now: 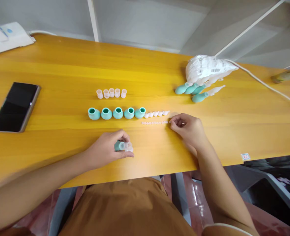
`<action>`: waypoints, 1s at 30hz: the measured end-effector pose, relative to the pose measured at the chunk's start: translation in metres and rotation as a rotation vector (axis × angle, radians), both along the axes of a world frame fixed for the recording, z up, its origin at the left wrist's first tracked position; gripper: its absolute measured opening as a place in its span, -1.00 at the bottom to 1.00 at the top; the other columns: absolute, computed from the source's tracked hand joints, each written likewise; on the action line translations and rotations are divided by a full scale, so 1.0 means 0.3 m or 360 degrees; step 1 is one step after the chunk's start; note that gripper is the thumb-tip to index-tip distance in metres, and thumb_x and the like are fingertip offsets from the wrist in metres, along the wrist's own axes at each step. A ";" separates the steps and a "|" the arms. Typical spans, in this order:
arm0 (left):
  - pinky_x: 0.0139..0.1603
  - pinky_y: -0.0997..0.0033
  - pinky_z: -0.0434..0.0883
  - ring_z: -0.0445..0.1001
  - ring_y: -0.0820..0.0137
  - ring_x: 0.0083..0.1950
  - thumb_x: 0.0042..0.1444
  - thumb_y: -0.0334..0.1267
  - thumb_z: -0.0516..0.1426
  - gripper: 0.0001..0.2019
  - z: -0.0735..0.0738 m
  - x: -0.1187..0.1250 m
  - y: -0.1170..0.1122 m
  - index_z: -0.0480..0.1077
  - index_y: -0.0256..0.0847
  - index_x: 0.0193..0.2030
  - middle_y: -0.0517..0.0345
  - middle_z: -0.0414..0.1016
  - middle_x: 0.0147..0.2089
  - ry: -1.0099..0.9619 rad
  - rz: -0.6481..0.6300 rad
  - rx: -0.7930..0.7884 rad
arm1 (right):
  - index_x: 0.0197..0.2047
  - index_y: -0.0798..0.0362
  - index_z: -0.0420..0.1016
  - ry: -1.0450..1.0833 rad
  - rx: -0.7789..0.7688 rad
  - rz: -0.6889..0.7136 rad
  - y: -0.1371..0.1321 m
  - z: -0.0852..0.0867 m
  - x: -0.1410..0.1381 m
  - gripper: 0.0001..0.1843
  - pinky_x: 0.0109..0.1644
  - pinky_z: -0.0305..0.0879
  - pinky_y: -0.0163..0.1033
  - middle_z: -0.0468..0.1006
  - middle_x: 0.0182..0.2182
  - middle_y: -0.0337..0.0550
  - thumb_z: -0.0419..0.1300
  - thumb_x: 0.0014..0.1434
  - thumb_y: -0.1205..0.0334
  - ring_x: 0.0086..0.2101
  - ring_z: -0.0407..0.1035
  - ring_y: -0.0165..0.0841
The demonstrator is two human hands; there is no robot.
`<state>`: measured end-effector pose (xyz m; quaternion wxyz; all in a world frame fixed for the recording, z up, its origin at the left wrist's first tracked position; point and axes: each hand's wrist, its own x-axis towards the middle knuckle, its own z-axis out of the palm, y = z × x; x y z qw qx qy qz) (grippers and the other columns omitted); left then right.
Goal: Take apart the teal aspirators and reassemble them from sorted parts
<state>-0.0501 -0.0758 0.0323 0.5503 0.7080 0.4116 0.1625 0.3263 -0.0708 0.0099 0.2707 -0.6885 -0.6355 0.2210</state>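
My left hand [108, 149] is closed around a teal bulb with a clear cap [122, 146], resting on the yellow table [61, 62]. My right hand [188, 127] pinches at the right end of a row of tiny white beads [155, 123]; whether a bead is between the fingers I cannot make out. Just beyond lie a row of small white tips [157, 113] and a row of several teal bulbs [116, 113] with open mouths. Further back stands a row of clear caps [112, 93].
A black phone [15, 106] lies at the left. A white plastic bag [207, 68] with assembled teal droppers [194, 90] sits at the right rear, a white cable [265, 85] beside it. A white device [4, 37] is at the far left corner.
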 end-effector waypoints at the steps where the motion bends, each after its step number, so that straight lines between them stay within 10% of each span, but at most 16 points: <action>1: -0.15 0.34 0.36 0.58 0.34 -0.21 0.21 0.00 0.47 -0.65 0.000 0.000 0.000 0.46 -0.10 -0.16 0.31 0.68 -0.21 -0.0005 -0.0002 0.0001 | -0.28 0.01 0.68 -0.0001 -0.0001 -0.0004 0.000 0.001 0.003 -0.82 -0.31 0.39 -0.20 0.68 -0.41 -0.15 0.34 0.13 0.10 -0.45 0.46 -0.33; 13: -0.16 0.35 0.35 0.57 0.34 -0.22 0.25 0.02 0.45 -0.66 0.001 0.000 0.003 0.44 -0.10 -0.16 0.30 0.66 -0.21 -0.0022 -0.0034 0.0021 | -0.18 0.02 0.76 0.0070 -0.0025 -0.0028 -0.011 -0.016 0.027 -0.70 -0.30 0.40 -0.19 0.76 -0.32 -0.09 0.34 0.33 -0.03 -0.41 0.49 -0.31; 19: -0.12 0.32 0.36 0.57 0.32 -0.17 0.18 0.00 0.49 -0.63 0.003 0.002 0.002 0.44 -0.10 -0.15 0.29 0.67 -0.18 -0.0030 0.0009 0.0005 | -0.09 -0.02 0.71 0.0102 0.0358 -0.0189 -0.080 0.052 -0.058 -0.80 -0.34 0.42 -0.22 0.67 -0.32 -0.15 0.24 0.46 0.15 -0.41 0.49 -0.34; 25: -0.13 0.33 0.37 0.54 0.33 -0.18 0.14 0.07 0.50 -0.55 0.003 -0.004 0.003 0.40 -0.10 -0.15 0.30 0.62 -0.20 -0.0125 0.0056 -0.0144 | 0.36 -0.08 0.54 0.0348 0.0176 0.1060 -0.220 0.109 -0.330 -0.59 -0.12 0.69 -0.16 0.64 0.03 -0.02 0.37 0.50 0.19 -0.23 0.60 -0.31; 30: -0.18 0.36 0.34 0.46 0.38 -0.22 0.17 0.04 0.48 -0.55 0.016 -0.001 -0.004 0.36 -0.11 -0.13 0.31 0.55 -0.23 -0.0229 -0.0036 -0.0240 | 0.49 -0.03 0.40 0.0011 0.0664 0.1163 -0.252 0.066 -0.426 -0.49 0.09 0.73 -0.05 0.69 0.09 0.06 0.27 0.56 0.29 0.05 0.65 -0.15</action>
